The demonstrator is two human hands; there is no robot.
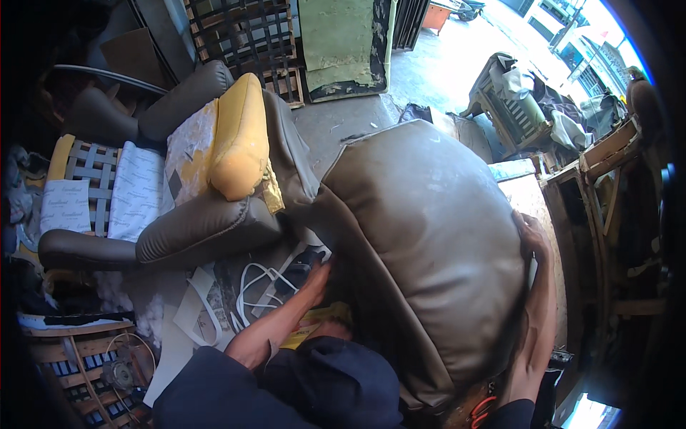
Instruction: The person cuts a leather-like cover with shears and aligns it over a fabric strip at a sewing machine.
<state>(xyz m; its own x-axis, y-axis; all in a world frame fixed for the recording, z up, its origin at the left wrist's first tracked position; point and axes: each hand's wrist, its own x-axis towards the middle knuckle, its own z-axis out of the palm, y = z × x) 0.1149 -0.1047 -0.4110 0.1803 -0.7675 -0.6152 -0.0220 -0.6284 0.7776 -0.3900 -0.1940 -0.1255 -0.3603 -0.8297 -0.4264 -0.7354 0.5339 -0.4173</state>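
A large brown leather-like cushion [436,257] with a loose flap along its left side fills the middle right. My right hand [530,232] grips its right edge with curled fingers. My left hand [316,270] is low at the cushion's left, fingers curled and partly hidden beside a black object [296,273]; what it holds is unclear. A white cord [250,275] loops left of that hand over pale strips [200,304]. Orange-handled scissors [483,410] lie by my right forearm. A yellow item [321,314] shows near my lap.
An armchair [189,243] with exposed webbing and yellow foam [239,143] stands left. Webbed frames [243,36] and a green panel [343,50] stand behind. Bare wooden framing [600,157] is at right, a stripped seat [507,100] back right. A slatted frame [71,365] is lower left.
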